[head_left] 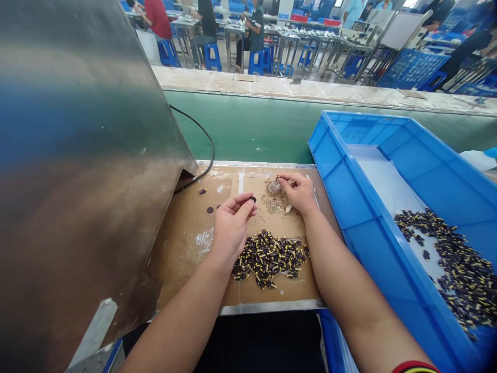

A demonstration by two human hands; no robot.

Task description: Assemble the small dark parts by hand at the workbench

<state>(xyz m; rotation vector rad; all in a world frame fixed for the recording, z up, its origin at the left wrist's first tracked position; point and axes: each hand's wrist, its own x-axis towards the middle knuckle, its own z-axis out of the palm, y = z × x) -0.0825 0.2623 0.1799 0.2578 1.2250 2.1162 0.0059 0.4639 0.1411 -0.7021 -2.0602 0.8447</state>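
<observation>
My left hand [232, 224] pinches a small dark round disc [252, 199] between thumb and fingertips, above the cardboard. At the back of the board, my right hand [301, 194] is closed at the fingertips on a tiny dark piece [277, 178], mostly hidden, right over a small clear dish [274, 186]. Wet-looking brown stains surround this dish. Nearer my body lies a pile of small black-and-yellow parts [267, 259], between my forearms. Another dark disc [210, 210] rests on the cardboard [182, 238] left of my left hand.
A large blue crate [349, 171] on the right holds more black-and-yellow parts [458, 259]. On the left stands a big metal housing [85, 171], with a black cable [212, 140] beside it. Behind runs a green belt [248, 124]; people sit at tables beyond.
</observation>
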